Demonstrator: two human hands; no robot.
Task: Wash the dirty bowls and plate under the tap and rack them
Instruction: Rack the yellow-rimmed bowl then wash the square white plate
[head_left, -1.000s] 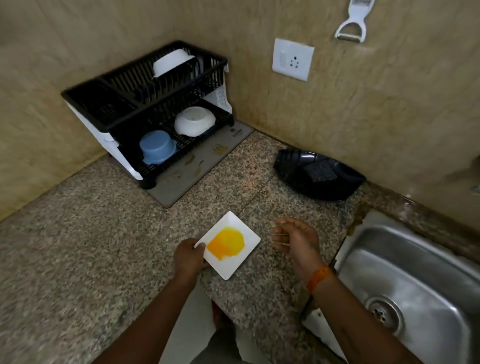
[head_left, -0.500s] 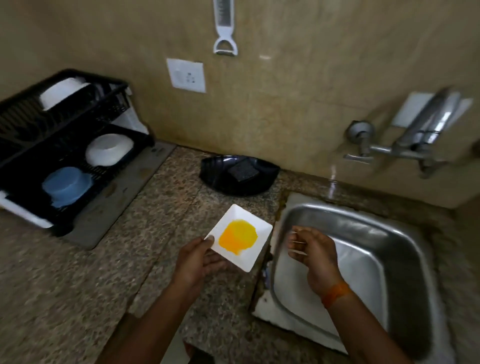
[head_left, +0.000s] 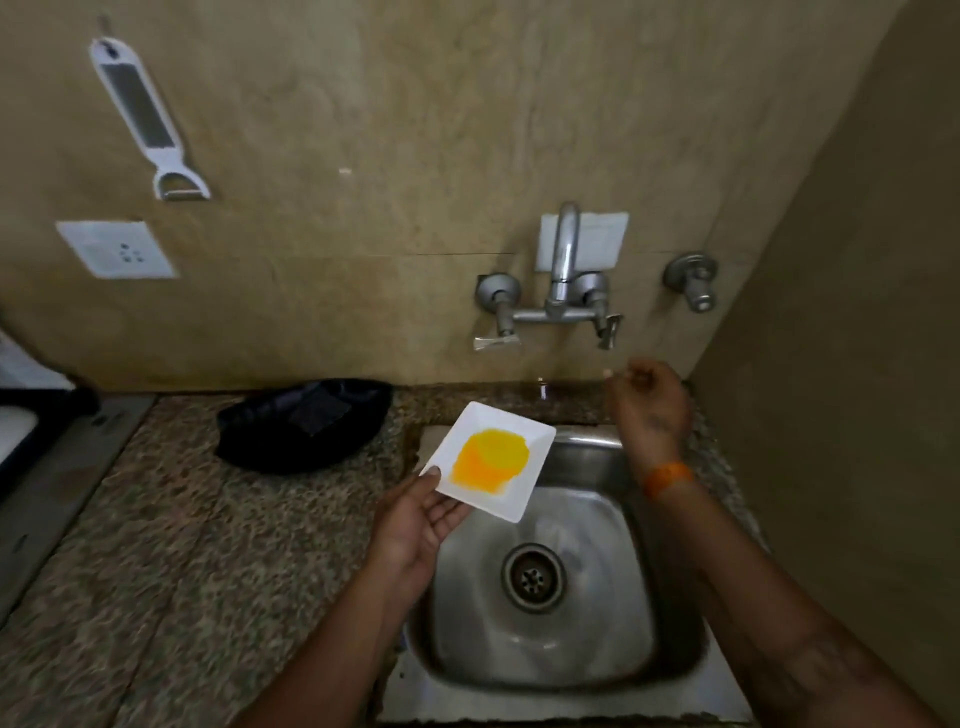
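Observation:
My left hand (head_left: 415, 519) grips the near left corner of a small square white plate (head_left: 535, 441) smeared with a yellow-orange stain, thumb on top. The plate hangs over the back left part of the steel sink (head_left: 582, 654). My right hand (head_left: 649, 405), with an orange band at the wrist, is raised over the sink's back right, just below the tap's right handle (head_left: 608, 330); its fingers are loosely curled and hold nothing. The wall tap (head_left: 563, 260) shows no water running. The dish rack is almost out of view at the far left edge (head_left: 31, 400).
A black dish (head_left: 260, 447) holding a dark sponge (head_left: 317, 410) sits on the granite counter left of the sink. A grey drip mat (head_left: 62, 467) lies at the far left. A second valve (head_left: 693, 278), a wall socket (head_left: 114, 249) and a hanging peeler (head_left: 145, 114) are on the wall.
My view swung right from the rack to the sink. My left hand carried the plate from the counter to over the sink. My right hand rose toward the tap's right handle.

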